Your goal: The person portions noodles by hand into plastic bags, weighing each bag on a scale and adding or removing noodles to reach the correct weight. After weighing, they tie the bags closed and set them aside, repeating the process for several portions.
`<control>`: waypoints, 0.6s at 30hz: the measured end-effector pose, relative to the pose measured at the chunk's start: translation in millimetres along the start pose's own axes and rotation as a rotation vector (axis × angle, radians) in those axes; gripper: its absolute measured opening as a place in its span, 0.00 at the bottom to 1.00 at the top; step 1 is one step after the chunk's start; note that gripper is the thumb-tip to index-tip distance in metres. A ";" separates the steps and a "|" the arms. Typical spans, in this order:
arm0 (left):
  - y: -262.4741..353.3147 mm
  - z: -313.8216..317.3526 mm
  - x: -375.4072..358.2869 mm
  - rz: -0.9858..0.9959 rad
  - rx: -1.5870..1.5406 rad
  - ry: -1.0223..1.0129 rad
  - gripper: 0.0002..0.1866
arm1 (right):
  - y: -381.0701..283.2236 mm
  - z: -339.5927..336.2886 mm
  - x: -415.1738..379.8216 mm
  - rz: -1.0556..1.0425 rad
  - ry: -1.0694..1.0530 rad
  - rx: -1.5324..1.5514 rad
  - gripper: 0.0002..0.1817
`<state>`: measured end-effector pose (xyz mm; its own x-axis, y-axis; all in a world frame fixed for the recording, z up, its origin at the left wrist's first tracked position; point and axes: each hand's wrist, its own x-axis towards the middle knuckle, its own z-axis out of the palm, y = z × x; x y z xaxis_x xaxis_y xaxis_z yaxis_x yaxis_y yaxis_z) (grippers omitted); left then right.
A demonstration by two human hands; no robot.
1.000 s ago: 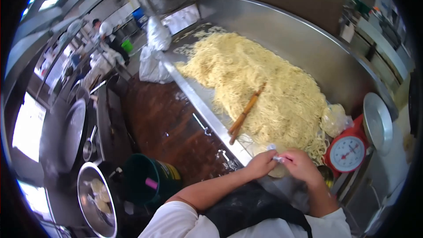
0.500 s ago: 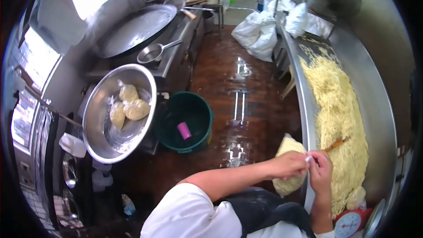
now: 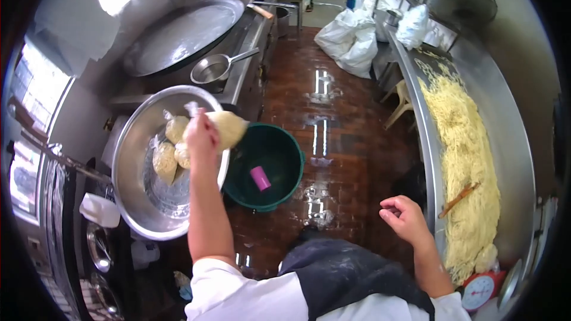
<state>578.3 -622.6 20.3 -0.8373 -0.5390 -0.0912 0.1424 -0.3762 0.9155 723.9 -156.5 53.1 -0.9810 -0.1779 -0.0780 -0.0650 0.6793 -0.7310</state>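
Head view: your left hand (image 3: 201,134) grips a clear tied bag of yellow noodles (image 3: 225,127) over the wide steel basin's (image 3: 128,202) right rim; three bags already inside, much loose noodle unbagged; your right hand (image 3: 404,219) hangs loosely curled, empty

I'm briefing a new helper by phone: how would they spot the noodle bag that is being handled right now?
Find the big steel bowl on the left, beside the green bucket. Over its right rim, the left hand holds a clear bag of noodles by its knotted top. Unlike the bagged portions lying inside the bowl, this one hangs in the air.
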 end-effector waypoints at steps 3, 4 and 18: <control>-24.3 -52.8 70.4 -0.068 -0.099 0.072 0.14 | 2.8 0.4 -0.9 0.022 0.015 -0.010 0.12; -34.9 -57.0 69.0 -0.127 -0.205 0.087 0.16 | 5.4 0.5 -2.0 0.021 0.014 -0.014 0.12; 1.3 223.0 -209.0 -0.482 -1.156 -2.031 0.27 | 58.1 -14.7 -48.9 0.259 0.183 -0.023 0.13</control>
<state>635.9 -342.4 127.9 -0.0457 0.5249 0.8499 -0.6196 -0.6823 0.3881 765.4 -97.9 24.3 -0.9819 0.1327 -0.1350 0.1893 0.7016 -0.6870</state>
